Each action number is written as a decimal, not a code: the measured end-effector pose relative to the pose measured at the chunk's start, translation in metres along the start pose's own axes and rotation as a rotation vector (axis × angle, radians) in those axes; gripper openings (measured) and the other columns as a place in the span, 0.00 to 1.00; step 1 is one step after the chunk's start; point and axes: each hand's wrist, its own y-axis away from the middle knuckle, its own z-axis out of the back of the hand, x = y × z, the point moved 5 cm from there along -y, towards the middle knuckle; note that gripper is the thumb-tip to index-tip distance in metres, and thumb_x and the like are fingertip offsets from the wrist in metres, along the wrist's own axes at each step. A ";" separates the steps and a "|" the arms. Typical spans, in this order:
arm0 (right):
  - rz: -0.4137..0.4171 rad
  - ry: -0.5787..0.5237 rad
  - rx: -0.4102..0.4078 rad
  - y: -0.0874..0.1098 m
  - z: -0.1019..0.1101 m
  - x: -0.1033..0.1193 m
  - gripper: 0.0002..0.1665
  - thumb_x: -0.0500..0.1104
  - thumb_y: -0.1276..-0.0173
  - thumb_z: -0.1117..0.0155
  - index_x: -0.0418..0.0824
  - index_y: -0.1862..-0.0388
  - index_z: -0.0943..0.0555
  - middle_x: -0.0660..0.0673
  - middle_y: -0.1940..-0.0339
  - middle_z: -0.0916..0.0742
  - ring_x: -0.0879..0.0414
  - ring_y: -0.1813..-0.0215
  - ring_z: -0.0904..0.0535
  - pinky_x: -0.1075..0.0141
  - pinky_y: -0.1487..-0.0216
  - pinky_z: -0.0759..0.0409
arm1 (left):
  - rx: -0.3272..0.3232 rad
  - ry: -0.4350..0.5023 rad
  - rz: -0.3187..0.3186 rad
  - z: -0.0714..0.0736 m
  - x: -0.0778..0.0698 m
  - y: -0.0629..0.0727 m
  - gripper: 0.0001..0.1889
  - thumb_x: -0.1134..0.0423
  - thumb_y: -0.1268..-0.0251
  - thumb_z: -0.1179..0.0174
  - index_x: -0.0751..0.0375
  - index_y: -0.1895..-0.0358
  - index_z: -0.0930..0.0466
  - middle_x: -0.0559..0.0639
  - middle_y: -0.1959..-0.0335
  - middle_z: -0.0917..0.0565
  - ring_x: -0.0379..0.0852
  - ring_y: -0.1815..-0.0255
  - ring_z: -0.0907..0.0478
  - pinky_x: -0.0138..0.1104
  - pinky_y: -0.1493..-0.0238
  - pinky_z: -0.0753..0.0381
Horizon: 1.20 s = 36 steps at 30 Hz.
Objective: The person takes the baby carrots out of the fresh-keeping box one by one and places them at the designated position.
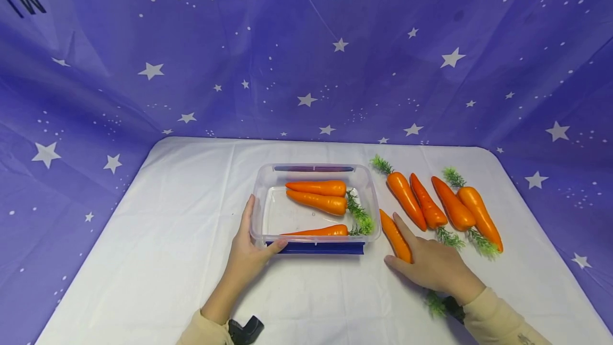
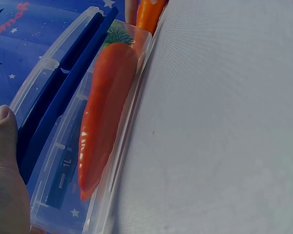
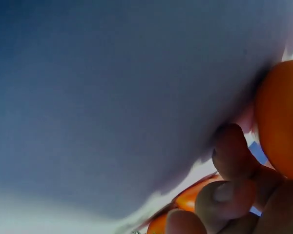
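A clear plastic container point(image 1: 313, 246) with a blue latch stands on the table, with three orange carrots point(image 1: 316, 202) inside, green tops to the right. My left hand point(image 1: 249, 254) grips its near left corner, fingers along the left wall and thumb over the front rim. In the left wrist view one carrot point(image 2: 107, 112) shows through the container wall beside the blue latch point(image 2: 63, 97). Right of the container, my right hand point(image 1: 431, 262) holds another carrot point(image 1: 396, 238) between thumb and fingers, tip pointing away. The palm hides its thick end; green leaves point(image 1: 435, 303) show below the wrist.
Several more carrots lie at the right on the white tablecloth point(image 1: 167, 228), including one point(image 1: 407, 201) beside my right index finger and one point(image 1: 480, 217) farthest right. A purple star-patterned cloth point(image 1: 306, 68) hangs behind and at both sides.
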 end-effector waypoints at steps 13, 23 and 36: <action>0.117 0.005 -0.343 0.005 0.082 0.002 0.51 0.76 0.33 0.52 0.46 0.23 0.36 0.42 0.48 0.14 0.41 0.50 0.19 0.49 0.60 0.21 | -0.004 -0.015 -0.013 0.001 -0.001 0.000 0.61 0.51 0.51 0.23 0.25 0.22 0.62 0.45 0.18 0.49 0.55 0.19 0.49 0.60 0.24 0.45; 0.249 0.006 -0.468 -0.014 0.113 0.043 0.43 0.73 0.33 0.47 0.51 0.27 0.31 0.48 0.47 0.15 0.47 0.50 0.20 0.46 0.49 0.22 | 0.002 -0.010 -0.006 0.001 0.000 0.000 0.60 0.50 0.50 0.23 0.24 0.22 0.62 0.45 0.18 0.49 0.56 0.19 0.49 0.61 0.24 0.46; 0.478 0.064 -0.335 -0.042 0.094 0.098 0.41 0.66 0.35 0.36 0.60 0.25 0.34 0.56 0.55 0.15 0.51 0.51 0.23 0.45 0.43 0.30 | 0.002 0.008 0.000 0.000 0.000 0.000 0.60 0.50 0.51 0.23 0.27 0.21 0.60 0.45 0.19 0.48 0.56 0.20 0.47 0.60 0.25 0.45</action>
